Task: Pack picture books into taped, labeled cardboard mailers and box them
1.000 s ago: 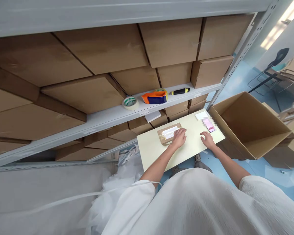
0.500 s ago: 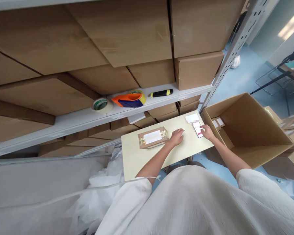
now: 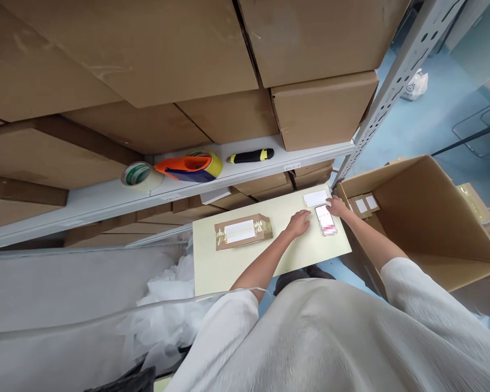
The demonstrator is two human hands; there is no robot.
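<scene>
A small brown parcel (image 3: 265, 227) with a white label and clear tape lies on the left part of the pale table (image 3: 208, 272). Between parcel and phone, my left hand (image 3: 299, 223) rests on the tabletop, empty, its fingers spread. The phone (image 3: 325, 218) lies flat, its screen lit, and my right hand (image 3: 336, 207) is at its upper right edge with the fingers apart. Just beyond the phone is a white label sheet (image 3: 315, 198).
Large cartons (image 3: 322, 109) fill the shelf (image 3: 302, 156). On its edge are a tape roll (image 3: 141, 175), an orange tape dispenser (image 3: 188, 165) and a black-yellow cutter (image 3: 251, 156). An open carton (image 3: 416, 212) stands right of the table; white film (image 3: 167, 305) hangs at left.
My right hand has moved from the phone's right side up towards its top corner. My left hand remains on the table. The view has shifted, with the shelf items now further left.
</scene>
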